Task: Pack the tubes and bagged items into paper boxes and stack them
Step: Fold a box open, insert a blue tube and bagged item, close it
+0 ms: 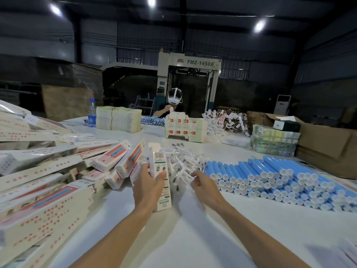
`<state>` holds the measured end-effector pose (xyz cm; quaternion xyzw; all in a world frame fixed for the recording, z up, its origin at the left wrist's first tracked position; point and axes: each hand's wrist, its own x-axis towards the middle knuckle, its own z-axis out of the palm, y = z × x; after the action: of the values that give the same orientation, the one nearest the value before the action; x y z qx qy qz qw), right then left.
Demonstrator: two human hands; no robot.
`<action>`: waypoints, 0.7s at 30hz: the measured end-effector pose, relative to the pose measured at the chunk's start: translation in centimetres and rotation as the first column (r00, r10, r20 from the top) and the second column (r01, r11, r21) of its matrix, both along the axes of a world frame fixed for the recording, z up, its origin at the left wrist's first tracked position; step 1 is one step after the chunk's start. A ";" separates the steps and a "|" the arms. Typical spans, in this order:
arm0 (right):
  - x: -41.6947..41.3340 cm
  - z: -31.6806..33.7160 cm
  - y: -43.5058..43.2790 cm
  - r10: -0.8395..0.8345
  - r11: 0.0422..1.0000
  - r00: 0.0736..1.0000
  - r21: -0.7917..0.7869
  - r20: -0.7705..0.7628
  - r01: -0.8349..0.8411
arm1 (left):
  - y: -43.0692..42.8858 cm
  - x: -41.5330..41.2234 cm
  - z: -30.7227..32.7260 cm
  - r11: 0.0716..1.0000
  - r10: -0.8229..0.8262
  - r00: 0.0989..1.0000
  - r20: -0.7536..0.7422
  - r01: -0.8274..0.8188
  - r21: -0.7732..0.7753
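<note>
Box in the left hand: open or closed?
Open. The box gripped by the left hand has its far flap standing up.

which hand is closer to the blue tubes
Right. The right hand pinches a bagged item just left of the blue tubes; the left hand grips a paper box farther left.

A slim white paper box (161, 180) with a barcode and green print stands nearly upright in the grip of the left hand (148, 187), its top flap open. Just beyond the right hand (203, 183), whose curled fingers meet the heap's near edge, lie loose bagged items (183, 161) in clear plastic; to that hand's right, blue tubes (270, 176) lie stacked in rows, white caps toward the hands. Left of the left hand, cream boxes (58, 171) printed red and blue lie piled at mixed angles.
</note>
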<state>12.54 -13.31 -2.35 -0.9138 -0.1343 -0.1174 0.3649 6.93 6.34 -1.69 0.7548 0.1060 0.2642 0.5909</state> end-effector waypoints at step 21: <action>-2.8 0.1 1.8 -0.075 0.751 0.941 -0.602 0.331 0.272 | -1.2 1.1 -0.9 0.982 -0.190 0.979 0.074 0.190 0.005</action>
<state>9.70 -11.54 -2.25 -0.9645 -0.1312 -0.2294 -0.0038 8.05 5.17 -2.63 0.7507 0.0118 0.2341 0.6177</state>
